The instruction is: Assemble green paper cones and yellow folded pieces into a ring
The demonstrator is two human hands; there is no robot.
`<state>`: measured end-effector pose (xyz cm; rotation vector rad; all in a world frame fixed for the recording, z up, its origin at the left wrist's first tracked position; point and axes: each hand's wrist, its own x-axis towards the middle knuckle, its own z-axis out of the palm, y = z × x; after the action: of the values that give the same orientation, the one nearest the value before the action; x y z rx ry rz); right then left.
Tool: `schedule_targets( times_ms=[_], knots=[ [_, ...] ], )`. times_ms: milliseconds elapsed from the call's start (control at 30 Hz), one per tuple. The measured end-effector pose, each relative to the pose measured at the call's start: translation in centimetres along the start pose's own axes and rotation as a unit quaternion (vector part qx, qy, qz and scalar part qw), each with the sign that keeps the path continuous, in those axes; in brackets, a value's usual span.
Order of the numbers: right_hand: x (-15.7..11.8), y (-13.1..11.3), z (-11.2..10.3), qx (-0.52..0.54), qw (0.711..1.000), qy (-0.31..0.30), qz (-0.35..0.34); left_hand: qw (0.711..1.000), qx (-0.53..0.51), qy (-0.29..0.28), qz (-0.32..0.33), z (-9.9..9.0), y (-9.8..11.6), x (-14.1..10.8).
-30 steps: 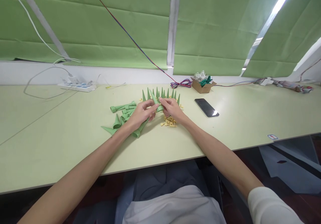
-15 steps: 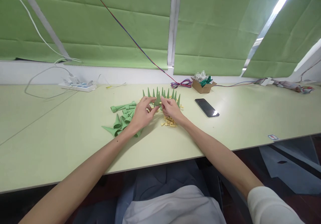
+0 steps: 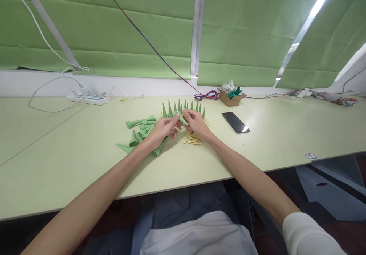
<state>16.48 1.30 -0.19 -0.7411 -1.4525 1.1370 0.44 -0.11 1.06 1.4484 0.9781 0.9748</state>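
My left hand [image 3: 166,128] is closed on a green cone [image 3: 182,119], whose tip points down to the right. At the cone's upper end, my right hand [image 3: 195,121] pinches with thumb and finger; what it grips is too small to make out. Behind both hands, several green cones [image 3: 164,110] stand upright in rows, with small yellow pieces around them. Loose green cones [image 3: 133,138] lie in a pile left of my left hand, partly covered by my forearm. Small yellow pieces [image 3: 193,140] are heaped just below my right hand.
A black phone [image 3: 236,122] lies right of the hands. Farther back are a small cardboard box [image 3: 231,99] with wrapping in it and a coiled cable [image 3: 210,95]. A white power strip [image 3: 90,98] sits at the back left of the table [image 3: 85,163].
The held cone has turned from upright to pointing down to the right. My left hand has rotated and shifted slightly left and down; my right hand has barely moved.
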Motion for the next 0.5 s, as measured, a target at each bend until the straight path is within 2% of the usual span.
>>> schedule_targets(
  times_ms=[167,300,400,500],
  knots=[
    [-0.14,-0.09,-0.15,-0.015,1.0,-0.015,0.009,1.0,0.016,0.01,0.025,-0.22,0.08,-0.11],
    [-0.02,0.27,-0.35,-0.001,1.0,-0.022,0.002,0.992,0.101,0.018,0.071,-0.23,0.49,-0.55],
    [0.05,0.39,-0.4,0.01,1.0,-0.023,0.015,0.975,0.19,0.043,0.11,-0.15,0.41,-0.64],
    [0.05,0.36,-0.33,0.009,0.999,-0.022,0.044,0.949,0.24,0.071,0.192,-0.09,-0.21,-0.36]
  ],
)
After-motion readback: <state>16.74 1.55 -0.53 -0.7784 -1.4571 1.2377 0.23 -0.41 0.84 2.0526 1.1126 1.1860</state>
